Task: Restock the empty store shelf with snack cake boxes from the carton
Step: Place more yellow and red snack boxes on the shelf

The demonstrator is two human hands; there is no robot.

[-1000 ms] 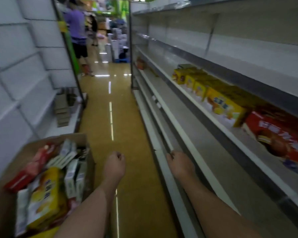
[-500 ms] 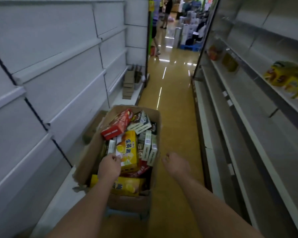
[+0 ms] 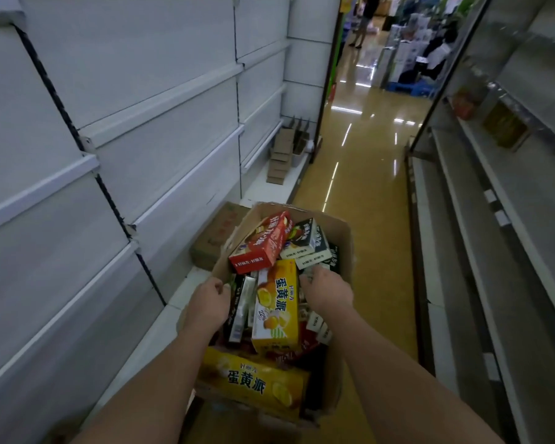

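I have turned from the shelf (image 3: 507,238) at three o'clock; both hands now reach into the carton (image 3: 342,251) at six o'clock. My left hand (image 3: 207,304) and right hand (image 3: 329,291) curl beside a yellow snack cake box (image 3: 277,307); I cannot tell if either grips.

The carton (image 3: 343,251) of snack boxes (image 3: 277,310) stands in the aisle between two shelving runs.

View turned from the shelf to the carton (image 3: 342,248), both hands now over it, right hand (image 3: 329,293) moved in beside the upright yellow box (image 3: 277,310), left hand (image 3: 209,304) lower
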